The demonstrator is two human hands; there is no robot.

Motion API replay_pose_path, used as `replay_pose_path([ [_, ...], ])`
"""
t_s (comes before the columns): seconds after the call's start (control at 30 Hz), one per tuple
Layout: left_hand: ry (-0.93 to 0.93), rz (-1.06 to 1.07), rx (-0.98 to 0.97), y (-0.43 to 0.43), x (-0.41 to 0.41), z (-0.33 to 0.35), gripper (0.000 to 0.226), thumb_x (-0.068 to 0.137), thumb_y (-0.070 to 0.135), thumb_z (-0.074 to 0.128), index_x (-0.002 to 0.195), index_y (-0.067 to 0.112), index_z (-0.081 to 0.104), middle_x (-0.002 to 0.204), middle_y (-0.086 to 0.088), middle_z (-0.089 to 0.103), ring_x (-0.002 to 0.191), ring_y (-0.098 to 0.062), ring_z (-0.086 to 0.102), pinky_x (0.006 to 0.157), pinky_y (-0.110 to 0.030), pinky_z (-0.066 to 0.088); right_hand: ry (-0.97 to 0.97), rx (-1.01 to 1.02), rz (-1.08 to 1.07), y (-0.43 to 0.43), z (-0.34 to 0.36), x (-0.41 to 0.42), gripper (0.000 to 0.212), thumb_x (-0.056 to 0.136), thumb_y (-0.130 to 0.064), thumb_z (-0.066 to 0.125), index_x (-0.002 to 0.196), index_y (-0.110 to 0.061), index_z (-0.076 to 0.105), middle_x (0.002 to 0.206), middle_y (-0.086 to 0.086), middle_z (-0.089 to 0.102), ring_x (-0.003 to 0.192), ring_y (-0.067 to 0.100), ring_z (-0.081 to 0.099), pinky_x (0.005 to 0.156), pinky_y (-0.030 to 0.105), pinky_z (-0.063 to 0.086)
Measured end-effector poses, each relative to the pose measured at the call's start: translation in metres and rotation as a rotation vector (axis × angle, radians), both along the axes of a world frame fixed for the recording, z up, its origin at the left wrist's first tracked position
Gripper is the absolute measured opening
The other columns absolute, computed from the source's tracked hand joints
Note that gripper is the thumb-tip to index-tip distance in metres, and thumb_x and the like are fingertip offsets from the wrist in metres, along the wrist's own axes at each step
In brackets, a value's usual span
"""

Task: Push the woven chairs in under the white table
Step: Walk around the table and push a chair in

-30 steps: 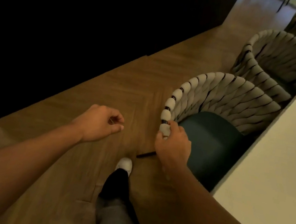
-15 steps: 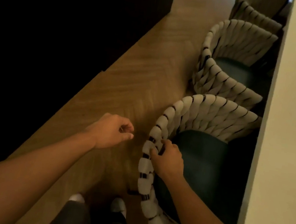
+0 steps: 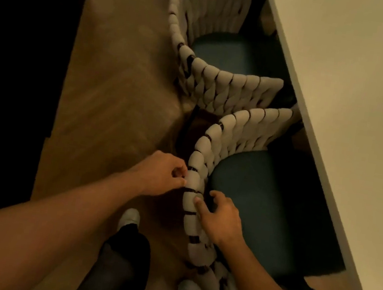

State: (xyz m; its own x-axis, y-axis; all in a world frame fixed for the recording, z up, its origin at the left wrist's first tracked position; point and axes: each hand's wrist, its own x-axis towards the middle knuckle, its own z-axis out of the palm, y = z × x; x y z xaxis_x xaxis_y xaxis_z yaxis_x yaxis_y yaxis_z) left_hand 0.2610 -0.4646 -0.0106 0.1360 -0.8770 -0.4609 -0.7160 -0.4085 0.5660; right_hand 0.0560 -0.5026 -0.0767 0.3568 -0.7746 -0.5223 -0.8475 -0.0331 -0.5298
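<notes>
The near woven chair (image 3: 226, 135) has a pale rope backrest and a teal seat, and its seat front lies under the edge of the white table (image 3: 356, 100) on the right. My left hand (image 3: 159, 176) is at the outer side of the backrest rim, its curled fingers and thumb touching the rope. On the same rim, a little nearer me, my right hand (image 3: 220, 220) grips with its thumb on top and its fingers over the inner side. A second woven chair (image 3: 219, 84) stands just beyond, touching the near one, partly under the table.
Wooden herringbone floor (image 3: 116, 108) runs along the chairs' left side. A dark wall or cabinet (image 3: 15, 69) borders the floor on the far left. My dark trouser leg and white shoe (image 3: 128, 217) stand close behind the near chair's backrest.
My left hand has moved right from the open floor onto the outer side of the backrest rim. My right hand stays on the rim. The view has swung further over the chairs and table.
</notes>
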Motion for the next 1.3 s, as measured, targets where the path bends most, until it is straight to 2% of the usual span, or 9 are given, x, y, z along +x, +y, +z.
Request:
replay_pose_path([
  [0.13, 0.038, -0.188, -0.010, -0.035, 0.024, -0.010, 0.021, 0.088, 0.032, 0.066, 0.110, 0.031, 0.065, 0.102, 0.013, 0.066, 0.091, -0.001, 0.060, 0.082, -0.026, 0.054, -0.008, 0.020, -0.207, 0.013, -0.006, 0.017, 0.070, 0.090, -0.071, 0.049, 0.141, -0.024, 0.051, 0.138, 0.004, 0.054, 0.125, 0.023, 0.052, 0.104, 0.043, 0.045],
  [0.3, 0.060, -0.422, -0.072, -0.069, 0.029, -0.021, 0.024, 0.086, 0.032, 0.067, 0.110, 0.030, 0.067, 0.103, 0.012, 0.067, 0.095, -0.001, 0.060, 0.087, -0.028, 0.054, 0.001, 0.042, -0.409, 0.036, -0.011, 0.029, 0.089, 0.076, -0.092, 0.036, 0.136, -0.029, 0.055, 0.133, -0.001, 0.056, 0.119, 0.019, 0.055, 0.101, 0.044, 0.047],
  [0.4, 0.041, -0.602, -0.109, -0.081, 0.018, -0.028, 0.033, 0.083, 0.035, 0.069, 0.115, 0.030, 0.066, 0.113, 0.010, 0.065, 0.103, -0.004, 0.057, 0.089, -0.025, 0.050, 0.023, 0.039, -0.484, 0.053, -0.016, 0.026, 0.087, 0.071, -0.097, 0.038, 0.131, -0.035, 0.055, 0.130, -0.005, 0.056, 0.116, 0.018, 0.056, 0.099, 0.045, 0.048],
  [0.47, 0.023, -0.718, -0.100, -0.085, 0.010, -0.031, 0.041, 0.081, 0.040, 0.069, 0.120, 0.032, 0.063, 0.122, 0.007, 0.060, 0.114, -0.010, 0.053, 0.096, -0.032, 0.047, 0.038, 0.045, -0.526, 0.065, -0.015, 0.021, 0.088, 0.070, -0.097, 0.040, 0.132, -0.036, 0.054, 0.130, -0.006, 0.056, 0.117, 0.016, 0.056, 0.100, 0.045, 0.048],
  [0.6, -0.107, -0.947, -0.036, -0.086, 0.001, -0.042, 0.060, 0.075, 0.056, 0.068, 0.129, 0.036, 0.053, 0.133, 0.004, 0.053, 0.126, -0.018, 0.042, 0.108, -0.045, 0.033, 0.113, 0.017, -0.527, 0.083, -0.012, 0.010, 0.094, 0.069, -0.098, 0.040, 0.137, -0.034, 0.052, 0.127, -0.007, 0.057, 0.113, 0.014, 0.056, 0.098, 0.045, 0.049],
  [0.77, -0.328, -1.188, -0.050, -0.079, -0.007, -0.051, 0.072, 0.071, 0.070, 0.062, 0.133, 0.037, 0.050, 0.139, 0.005, 0.050, 0.135, -0.020, 0.034, 0.117, -0.054, 0.007, 0.293, -0.043, -0.419, 0.108, -0.014, -0.003, 0.100, 0.065, -0.102, 0.030, 0.137, -0.036, 0.051, 0.130, -0.009, 0.058, 0.118, 0.016, 0.055, 0.102, 0.046, 0.041],
  [0.93, -0.387, -1.205, -0.116, -0.066, -0.011, -0.063, 0.074, 0.067, 0.079, 0.056, 0.130, 0.041, 0.050, 0.136, 0.008, 0.052, 0.136, -0.021, 0.031, 0.113, -0.059, -0.007, 0.413, -0.176, -0.410, 0.126, -0.020, -0.007, 0.093, 0.068, -0.102, 0.016, 0.116, -0.038, 0.063, 0.101, -0.010, 0.068, 0.100, 0.015, 0.061, 0.093, 0.042, 0.043],
  [1.1, -0.465, -1.224, -0.187, -0.060, -0.013, -0.071, 0.081, 0.063, 0.090, 0.043, 0.130, 0.046, 0.048, 0.137, 0.009, 0.051, 0.136, -0.023, 0.032, 0.113, -0.058, -0.007, 0.471, -0.304, -0.469, 0.130, -0.031, -0.002, 0.093, 0.066, -0.105, 0.016, 0.095, -0.032, 0.067, 0.083, -0.007, 0.068, 0.087, 0.018, 0.064, 0.084, 0.040, 0.046],
  [1.3, -0.485, -1.340, -0.149, -0.081, -0.012, -0.074, 0.092, 0.054, 0.097, 0.035, 0.128, 0.044, 0.050, 0.125, 0.010, 0.058, 0.121, -0.021, 0.044, 0.108, -0.049, 0.014, 0.489, -0.432, -0.493, 0.131, -0.036, 0.000, 0.087, 0.068, -0.103, 0.022, 0.081, -0.031, 0.069, 0.068, -0.009, 0.064, 0.069, 0.015, 0.062, 0.072, 0.036, 0.047],
])
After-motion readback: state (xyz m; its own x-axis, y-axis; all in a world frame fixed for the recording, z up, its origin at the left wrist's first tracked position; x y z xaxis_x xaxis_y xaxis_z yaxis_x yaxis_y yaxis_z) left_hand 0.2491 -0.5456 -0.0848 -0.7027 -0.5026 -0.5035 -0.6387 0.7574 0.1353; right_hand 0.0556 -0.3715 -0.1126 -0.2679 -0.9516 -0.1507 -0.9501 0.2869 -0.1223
